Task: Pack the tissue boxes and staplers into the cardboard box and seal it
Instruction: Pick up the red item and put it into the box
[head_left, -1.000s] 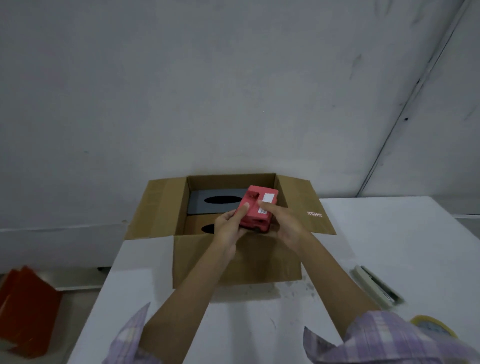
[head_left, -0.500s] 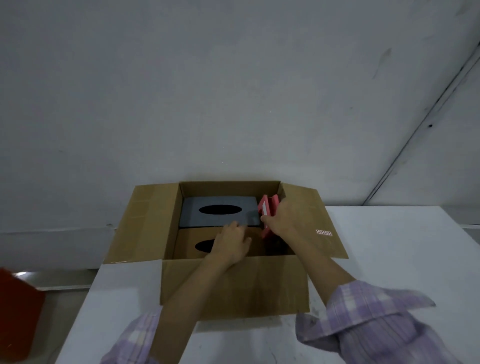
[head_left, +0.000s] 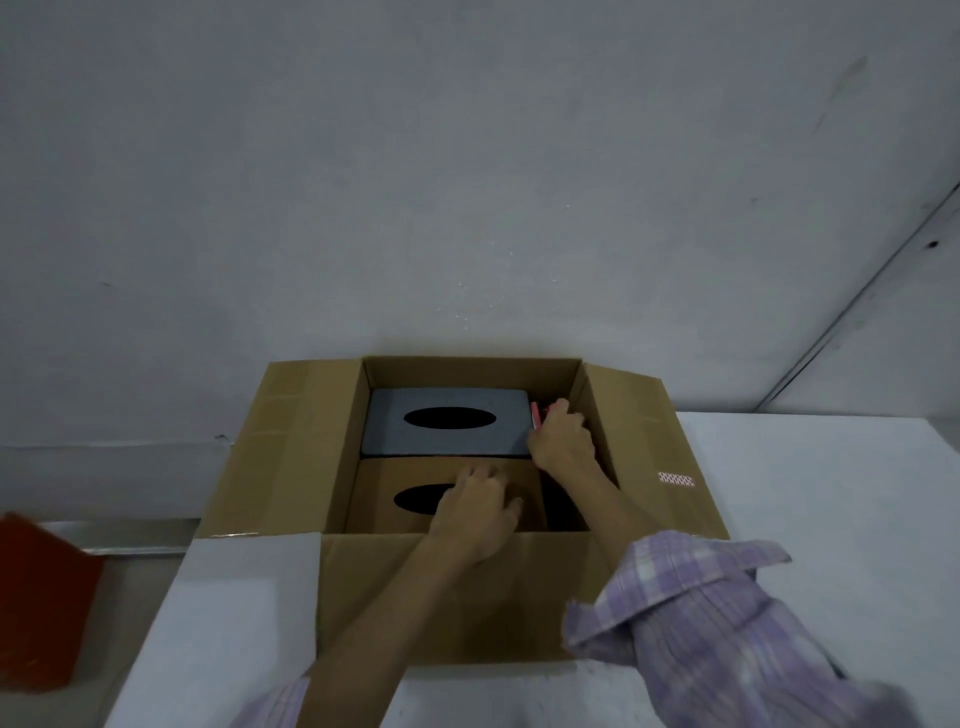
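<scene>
White table (head_left: 831, 519) below, with a bare grey wall (head_left: 467, 182) behind. Red thing (head_left: 41, 597) low down on the left, past the table edge. Purple checked sleeve (head_left: 727, 649) at bottom right.

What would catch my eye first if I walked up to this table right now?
The open cardboard box at the table's far edge, with a grey tissue box behind a brown one inside. Both hands reach in: the left hand rests on the brown one, the right hand pushes a red stapler pack down beside the grey one.

Tissue boxes (head_left: 447, 423) fill the carton (head_left: 467, 597); right-side gap (head_left: 563, 506) free.
</scene>
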